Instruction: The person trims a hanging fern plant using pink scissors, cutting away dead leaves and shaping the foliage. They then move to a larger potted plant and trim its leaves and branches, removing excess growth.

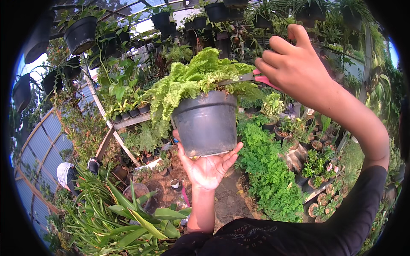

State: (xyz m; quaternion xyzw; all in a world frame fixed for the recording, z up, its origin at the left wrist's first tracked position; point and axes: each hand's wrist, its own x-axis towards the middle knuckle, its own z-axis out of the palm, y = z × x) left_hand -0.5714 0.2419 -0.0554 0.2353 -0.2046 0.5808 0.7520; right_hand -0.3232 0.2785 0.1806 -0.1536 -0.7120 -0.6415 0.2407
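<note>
My left hand [208,168] supports a black plastic plant pot [208,124] from below, palm up, with the fingers spread around its base. A bushy light-green fern [195,76] fills the pot and spills over its rim. My right hand [285,57] grips the pink handles of a pair of scissors [246,76], index finger raised and crooked. The scissor blades point left into the fronds just above the pot's rim, at its right side. Leaves partly cover the blade tips, so I cannot tell whether they are closed on a stem.
Black hanging pots [80,35] line the overhead frame. A wooden shelf [133,121] with small pots stands at left. Leafy green plants [262,172] border the dirt path [230,198] on the right. Long-leaved plants [128,220] grow at lower left, near a bending person [67,176].
</note>
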